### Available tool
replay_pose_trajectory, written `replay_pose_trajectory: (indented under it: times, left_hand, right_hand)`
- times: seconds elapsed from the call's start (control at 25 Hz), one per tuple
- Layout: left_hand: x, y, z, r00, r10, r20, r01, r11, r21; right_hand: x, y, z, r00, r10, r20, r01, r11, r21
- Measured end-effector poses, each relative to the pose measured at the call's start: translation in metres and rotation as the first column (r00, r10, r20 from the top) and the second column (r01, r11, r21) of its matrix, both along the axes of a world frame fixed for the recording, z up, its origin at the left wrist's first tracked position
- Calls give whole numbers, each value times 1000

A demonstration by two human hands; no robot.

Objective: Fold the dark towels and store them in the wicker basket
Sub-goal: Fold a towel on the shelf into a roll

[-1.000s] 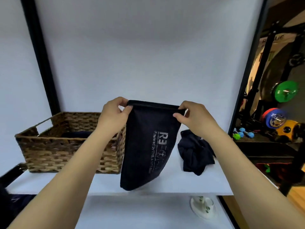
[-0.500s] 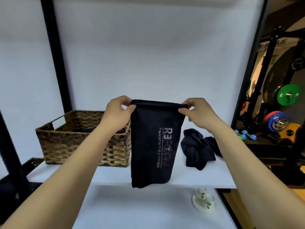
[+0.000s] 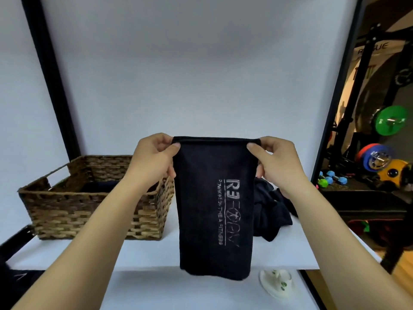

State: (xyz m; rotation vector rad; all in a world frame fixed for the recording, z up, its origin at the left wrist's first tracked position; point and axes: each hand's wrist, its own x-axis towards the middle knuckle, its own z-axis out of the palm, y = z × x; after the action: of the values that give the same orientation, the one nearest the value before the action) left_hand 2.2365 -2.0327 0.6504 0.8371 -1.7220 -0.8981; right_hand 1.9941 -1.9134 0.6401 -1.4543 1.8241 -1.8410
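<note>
Head view. We find one dark towel [image 3: 214, 206] held up in the air in front of the person, above the white shelf [image 3: 156, 253]. The left hand [image 3: 154, 159] pinches its upper left corner between thumb and curled fingers; the right hand [image 3: 274, 162] pinches the upper right corner the same way. The top edge runs level and taut between the two hands, and the cloth hangs straight down, its lower end reaching below the front edge of the shelf. We judge this hold is chosen so that gravity flattens the towel and squares its edges before the next fold. The towel appears already doubled lengthwise, since it hangs narrow with a thick rolled top edge; the printed lettering faces us and reads sideways.

The basket [image 3: 93, 211] stands on the shelf to the left, just beside the hanging towel, its open top within easy reach of the left hand. Something dark lies inside it [image 3: 100, 186], probably a towel stored earlier in the job, though we cannot confirm its fold. A second dark towel [image 3: 270, 211] lies crumpled on the shelf to the right, partly behind the held one and the right forearm; we judge it awaits folding. We note a small white object with green marks [image 3: 278, 285] on the lower surface, not part of the task.
</note>
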Motion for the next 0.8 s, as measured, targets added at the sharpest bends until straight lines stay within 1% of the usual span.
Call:
replay_pose_trajectory:
  times: [0.08, 0.16, 0.2, 0.24, 0.28, 0.32, 0.4, 0.44, 0.52, 0.6, 0.68, 0.72, 0.8]
  left_hand:
    - [-15, -16, -1, 994, -9, 110, -1, 996, 88]
    - [-34, -35, -7, 981, -55, 184, 12, 974, 227]
    - [-43, -43, -9, 979, -81, 189, 22, 955, 295]
    - [-52, -51, -11, 982, -91, 163, 31, 939, 342]
    - [-60, -58, -11, 990, -85, 111, 41, 935, 352]
    - [-66, -62, -9, 996, -74, 46, 56, 946, 319]
    - [-77, -70, 0, 997, -41, -61, 51, 982, 184]
    - [-78, -73, 4, 996, -28, -81, 38, 992, 120]
    - [-77, -78, -1, 999, -27, -46, 28, 999, 38]
    - [-72, -83, -33, 999, -37, 12, 37, 999, 17]
    - [-61, -78, -94, 993, -71, 98, 70, 997, 20]
    - [-52, -71, -132, 981, -96, 171, 93, 995, 26]
    - [-30, -48, -209, 930, -151, 334, 151, 988, 24]
  right_hand:
    - [-21, -19, -4, 999, 27, -18, -25, 995, 98]
    - [-40, -41, -9, 995, 91, 39, -98, 971, 217]
    - [-47, -52, -11, 990, 115, 86, -134, 957, 258]
    - [-54, -62, -13, 982, 128, 140, -163, 948, 274]
    - [-58, -70, -13, 973, 140, 182, -184, 950, 253]
    - [-62, -77, -11, 966, 161, 204, -201, 961, 190]
    - [-66, -91, -3, 960, 193, 203, -202, 979, 21]
    - [-69, -97, 0, 960, 198, 198, -194, 980, -38]
    - [-73, -105, -5, 962, 208, 175, -199, 978, -68]
    - [-79, -107, -35, 962, 212, 172, -212, 977, -18]
    - [-85, -97, -93, 959, 234, 160, -251, 964, 93]
    - [-86, -87, -129, 957, 260, 127, -280, 943, 180]
    - [-82, -56, -201, 945, 326, 43, -315, 863, 394]
